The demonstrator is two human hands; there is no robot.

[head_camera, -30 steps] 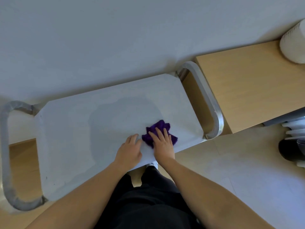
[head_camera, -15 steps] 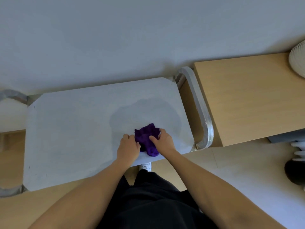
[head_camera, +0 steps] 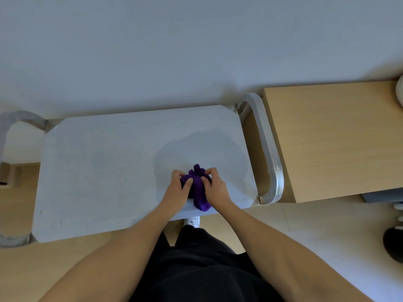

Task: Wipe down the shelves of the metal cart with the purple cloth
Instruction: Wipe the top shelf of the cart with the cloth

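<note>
Two bare hands are working one cloth on one cart, entries running left to right. Curved grey cart handle, film-wrapped (head_camera: 9, 127): standing at the far left and running out of frame. Flat pale grey top shelf of the metal cart (head_camera: 98, 171): lying between the handles, with a darker damp-looking patch (head_camera: 202, 149) showing toward its right end. Left hand (head_camera: 176, 191): fingers curling over the left side of the crumpled purple cloth (head_camera: 198, 190), thumb pressing into it. The cloth is sitting bunched at the shelf's near edge, its lower end hanging just over the lip. Right hand (head_camera: 214, 189): fingers bending around the cloth's right side and clamping it. Second wrapped handle (head_camera: 269, 162): closing the right end, just beside a light wooden cabinet top (head_camera: 327, 138). Step in hand, by judgement: gathering the cloth into a wad for wiping the top shelf. The next move is probably calling for flattening it under one palm and sweeping left across the drier-looking area. Lower shelves are lying hidden beneath the top one. A white object (head_camera: 400, 90) and a dark round object (head_camera: 392, 247) are being cut off at the right edge, unidentifiable.
</note>
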